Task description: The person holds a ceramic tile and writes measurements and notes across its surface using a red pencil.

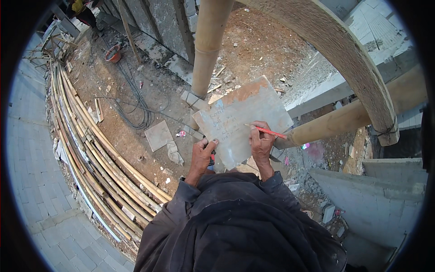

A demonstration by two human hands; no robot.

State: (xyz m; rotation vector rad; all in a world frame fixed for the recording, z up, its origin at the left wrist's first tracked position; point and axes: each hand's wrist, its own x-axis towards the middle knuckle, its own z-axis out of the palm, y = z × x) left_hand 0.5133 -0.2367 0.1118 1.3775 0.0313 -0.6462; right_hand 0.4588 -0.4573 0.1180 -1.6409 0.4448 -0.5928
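Note:
A flat grey board (242,118) is tilted in front of me, with a reddish-brown patch along its far edge and faint handwritten marks on its left half. My left hand (201,157) grips the board's near left edge, thumb on top; its other fingers are partly hidden. Just beside that hand, a small red and blue thing (211,162) shows below the board, too covered to name. A red pencil (271,132) is pinched in my right hand (261,144), which rests over the board's right part. The pencil's tip points left, close to the surface.
Bamboo poles (206,50) stand and cross around the board, with a curved wooden beam (349,50) overhead at right. Long bamboo poles (99,167) lie at left. A cable coil (140,115), an orange bucket (113,53) and a loose slab (158,135) lie on dirt. A person (84,13) stands far left.

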